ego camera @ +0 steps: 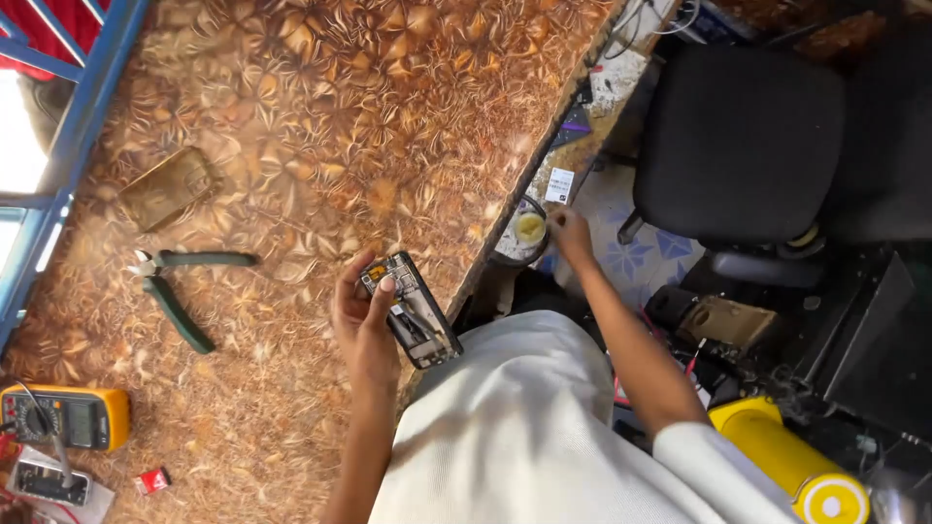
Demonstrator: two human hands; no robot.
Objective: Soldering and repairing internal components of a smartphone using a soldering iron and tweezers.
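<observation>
Left hand (364, 325) is up over the counter (320, 107), wrapped around an opened phone (411, 309) with its back off and the dark innards showing; thumb pressed on the upper end, fingers curled behind. The phone's long axis runs on a slant, upper end tilted toward the far-left, lower end reaching down-right toward the person's white shirt (524, 427) at the counter's edge.

Right hand (568, 231) is away to the right, off past the counter's edge, fingertips pinched down at the rim of a small round tin (529, 229) with yellowish paste inside. Whether anything sits between those fingertips, I cannot tell (too small, a bit blurred). The tin lies just left of that hand, touching or nearly so, on a lower ledge.

So the phone sits in the left hand, and the right is well apart from it, across to the right and slightly farther from the body. The left is plainly the nearer one.

Out left of the holding hand: green-handled pliers (180, 281) lying flat with handles spread, a brownish phone cover (167, 187) beyond them, and a yellow multimeter (66, 417) down by the near-left corner. A black office chair (743, 146) stands beyond the right hand, a yellow cylinder (791, 461) lower right.
</observation>
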